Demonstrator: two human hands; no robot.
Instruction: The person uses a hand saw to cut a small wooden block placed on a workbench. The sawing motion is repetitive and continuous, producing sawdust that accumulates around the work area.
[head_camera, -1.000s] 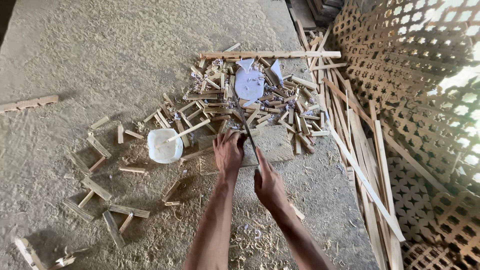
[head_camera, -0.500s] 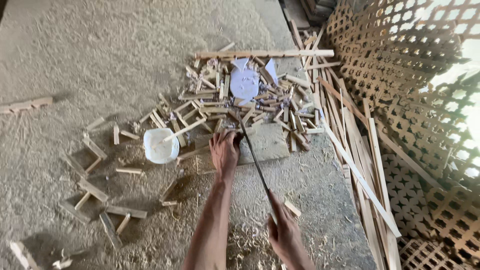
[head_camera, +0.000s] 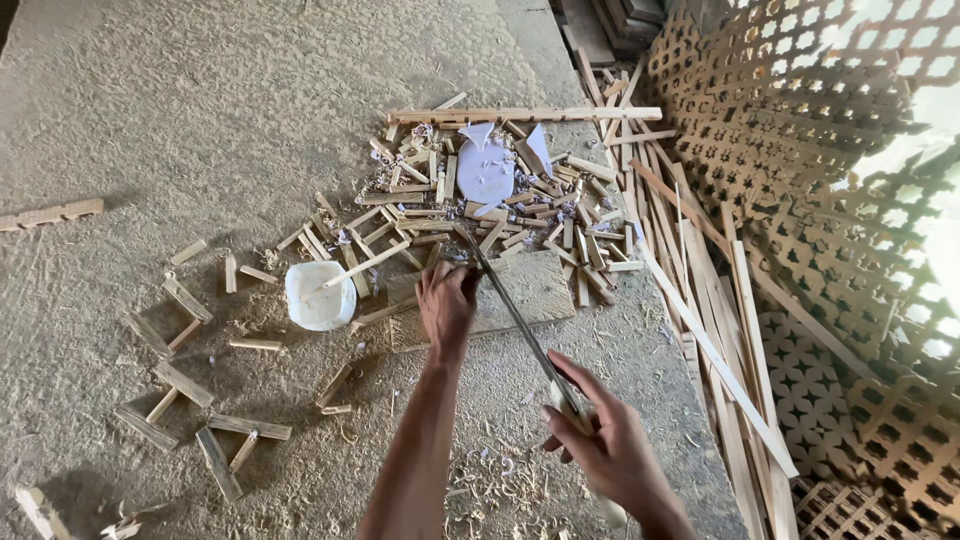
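Beside the white cup (head_camera: 319, 296), the left hand (head_camera: 446, 305) presses a wood piece onto the flat board (head_camera: 530, 285); the right hand (head_camera: 612, 450) grips a long blade (head_camera: 510, 305).

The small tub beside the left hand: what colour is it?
White; the tub shows plainly in the head view.

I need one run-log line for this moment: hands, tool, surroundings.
left hand: pressing small wood piece on board | right hand: gripping long blade | nearby: white cup, wood offcuts

Single head view looked steeply down over both forearms at sawdust floor (head_camera: 150, 120), near range; lattice panels (head_camera: 830, 150) filled right edge; no second view
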